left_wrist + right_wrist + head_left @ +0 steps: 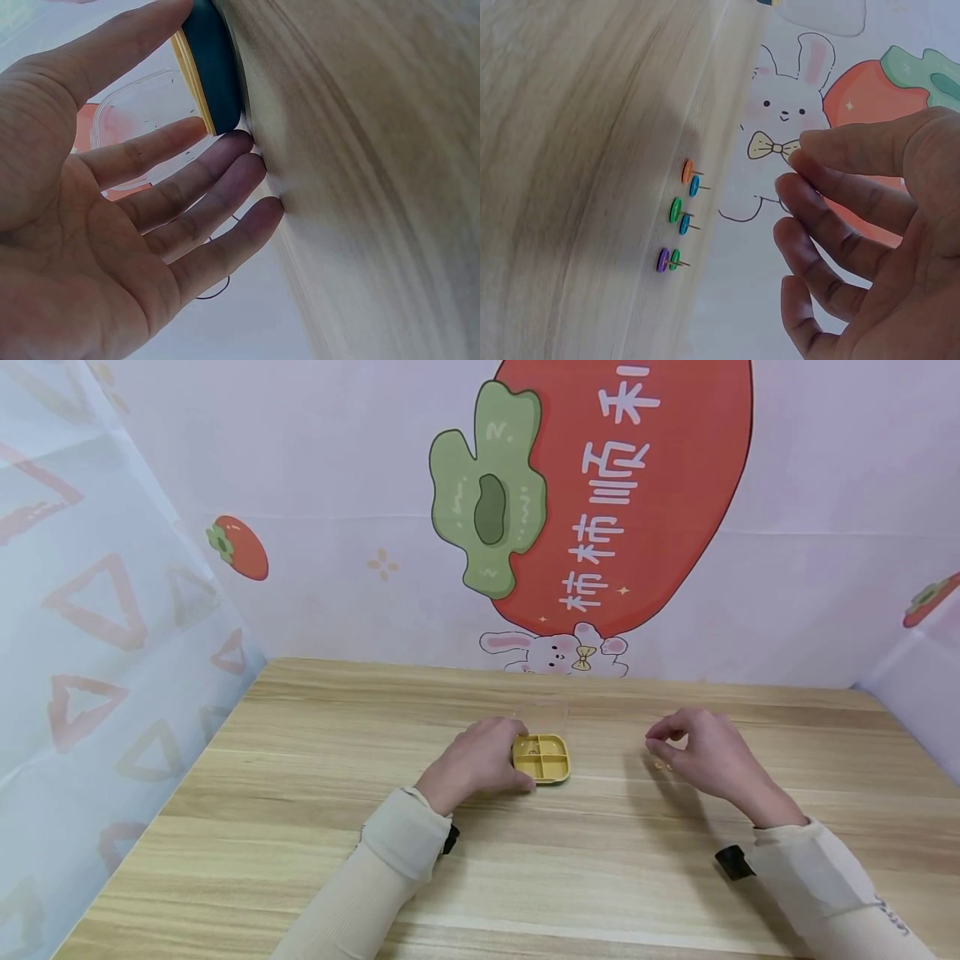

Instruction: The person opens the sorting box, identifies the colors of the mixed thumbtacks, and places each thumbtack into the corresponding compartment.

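Observation:
A small yellow box (555,768) with four compartments, a dark teal base (214,67) and a raised clear lid (543,714) stands on the table. Something small and hard to make out lies in its far left compartment. My left hand (480,758) grips the box, thumb on the near side and index finger on the far side; the other fingers extend beside it. Over several flat-headed thumbtacks, among them an orange thumbtack (688,171) and a purple thumbtack (662,259), hovers my right hand (705,752). Its thumb and index tips are close together, with nothing visible between them.
The thumbtacks lie on the wooden table (337,777) to the right of the box, points up. A printed cloth (337,602) with a large persimmon and a rabbit stands along the table's back edge, with another cloth wall (172,693) on the left.

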Available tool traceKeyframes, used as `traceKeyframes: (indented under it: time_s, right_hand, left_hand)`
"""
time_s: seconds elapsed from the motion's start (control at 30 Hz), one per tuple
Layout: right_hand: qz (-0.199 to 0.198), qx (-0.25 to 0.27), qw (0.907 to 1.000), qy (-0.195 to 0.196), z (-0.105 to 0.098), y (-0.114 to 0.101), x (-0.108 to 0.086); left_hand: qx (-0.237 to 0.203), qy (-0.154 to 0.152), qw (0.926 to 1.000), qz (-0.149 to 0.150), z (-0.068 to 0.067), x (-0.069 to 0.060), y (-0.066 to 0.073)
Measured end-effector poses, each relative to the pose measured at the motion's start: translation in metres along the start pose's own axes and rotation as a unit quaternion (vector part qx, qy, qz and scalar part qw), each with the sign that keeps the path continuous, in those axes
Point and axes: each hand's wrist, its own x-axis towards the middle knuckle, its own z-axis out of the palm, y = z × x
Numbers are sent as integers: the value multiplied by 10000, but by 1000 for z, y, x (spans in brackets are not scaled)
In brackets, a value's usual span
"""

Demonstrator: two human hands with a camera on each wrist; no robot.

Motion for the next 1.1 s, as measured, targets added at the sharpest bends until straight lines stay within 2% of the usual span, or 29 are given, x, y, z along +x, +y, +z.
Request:
traceKeyframes:
  time_s: [0.63,1.1]
  right_hand:
    - [64,-118,9999,-39,-9,12,-2]
    - [133,-192,9989,-395,-7,17,-1]
  left_hand:
    - [-23,-22,10000,-51,0,0,1]
    - [-22,22,10000,55,0,-1,0]
